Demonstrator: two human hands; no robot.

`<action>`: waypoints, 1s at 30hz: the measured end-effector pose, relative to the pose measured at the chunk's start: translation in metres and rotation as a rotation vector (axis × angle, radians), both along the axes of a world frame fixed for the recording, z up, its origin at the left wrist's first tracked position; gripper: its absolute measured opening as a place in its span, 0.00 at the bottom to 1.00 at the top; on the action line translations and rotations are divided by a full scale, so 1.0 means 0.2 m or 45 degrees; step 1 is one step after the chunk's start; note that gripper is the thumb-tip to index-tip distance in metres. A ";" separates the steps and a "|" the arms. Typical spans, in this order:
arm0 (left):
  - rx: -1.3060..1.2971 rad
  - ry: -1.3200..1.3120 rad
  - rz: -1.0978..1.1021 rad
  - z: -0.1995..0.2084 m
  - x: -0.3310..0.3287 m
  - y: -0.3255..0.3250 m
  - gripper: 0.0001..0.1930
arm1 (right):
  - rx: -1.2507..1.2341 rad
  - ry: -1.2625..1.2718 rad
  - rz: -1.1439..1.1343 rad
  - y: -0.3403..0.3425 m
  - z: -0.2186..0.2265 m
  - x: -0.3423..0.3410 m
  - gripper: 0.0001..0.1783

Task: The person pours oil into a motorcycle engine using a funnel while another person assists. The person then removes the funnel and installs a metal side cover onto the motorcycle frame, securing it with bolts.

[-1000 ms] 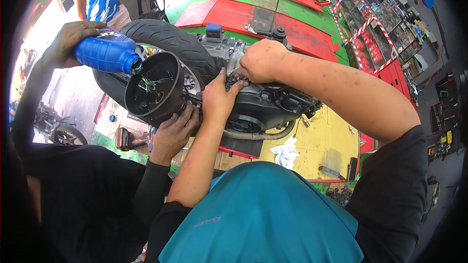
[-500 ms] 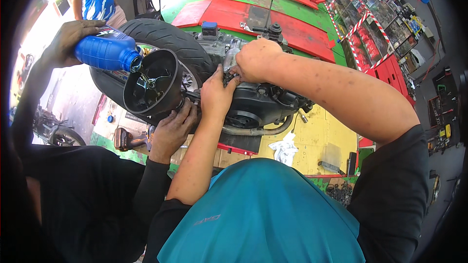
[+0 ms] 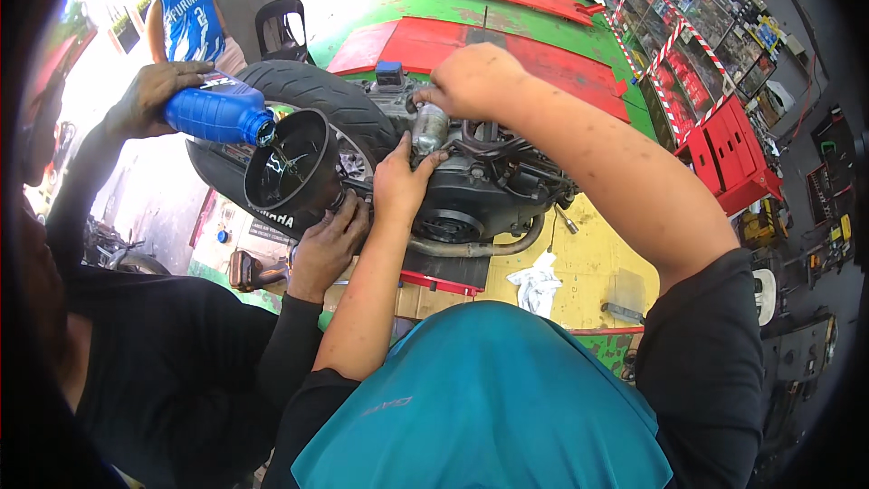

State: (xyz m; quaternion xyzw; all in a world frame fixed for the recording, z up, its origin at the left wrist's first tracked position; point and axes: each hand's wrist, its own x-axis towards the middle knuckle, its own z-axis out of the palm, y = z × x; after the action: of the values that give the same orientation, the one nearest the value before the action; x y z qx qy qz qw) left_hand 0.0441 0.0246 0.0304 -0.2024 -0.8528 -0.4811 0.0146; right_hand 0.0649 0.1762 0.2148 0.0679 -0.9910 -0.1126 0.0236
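Note:
A silver cylinder, apparently a starter motor (image 3: 432,127), stands on top of the scooter engine (image 3: 471,190). My right hand (image 3: 471,81) reaches over from the right, its curled fingers closed on the upper end. Around the lower end, the thumb and forefinger of my left hand (image 3: 403,183) hold it from either side; the other fingers are hidden. Close by on the left, a co-worker's hand (image 3: 163,95) tips a blue bottle (image 3: 217,115) over a black funnel (image 3: 312,172), and liquid runs into it. The co-worker's other hand (image 3: 333,244) is at the funnel's base.
Behind the funnel is the rear tyre (image 3: 317,91). A cordless drill (image 3: 249,272) and a white rag (image 3: 536,286) lie on the near side. Red lift ramps (image 3: 534,63) stretch beyond the engine. A person in a blue jersey (image 3: 190,18) stands by a black chair (image 3: 279,32).
My right hand has moved up to the cylinder's top end, so more of the cylinder shows. My left thumb has spread from the forefinger. The bottle keeps pouring, and the whole view has shifted slightly.

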 end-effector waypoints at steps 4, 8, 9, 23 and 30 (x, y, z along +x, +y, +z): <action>-0.013 -0.050 0.002 0.03 0.02 -0.02 0.46 | -0.233 0.298 -0.031 0.06 0.08 0.19 0.28; 0.007 -0.016 0.011 0.01 0.01 -0.01 0.46 | -0.753 0.572 -0.127 0.15 0.06 0.61 0.17; 0.011 -0.004 0.017 0.00 0.01 -0.01 0.46 | -0.920 0.650 -0.124 0.20 -0.01 0.71 0.16; -0.001 -0.137 -0.014 -0.01 -0.04 0.01 0.44 | -1.536 0.696 -1.261 0.60 -1.95 1.79 0.12; 0.198 -0.218 -0.183 -0.09 -0.08 -0.02 0.38 | -1.357 0.466 -1.599 0.49 -2.44 2.03 0.15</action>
State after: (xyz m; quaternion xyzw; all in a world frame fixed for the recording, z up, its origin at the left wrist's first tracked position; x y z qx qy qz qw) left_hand 0.0290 0.0201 0.0118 -0.2195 -0.7942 -0.5613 -0.0773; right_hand 0.4704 0.2749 -0.2728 -0.5352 -0.7459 0.3687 0.1458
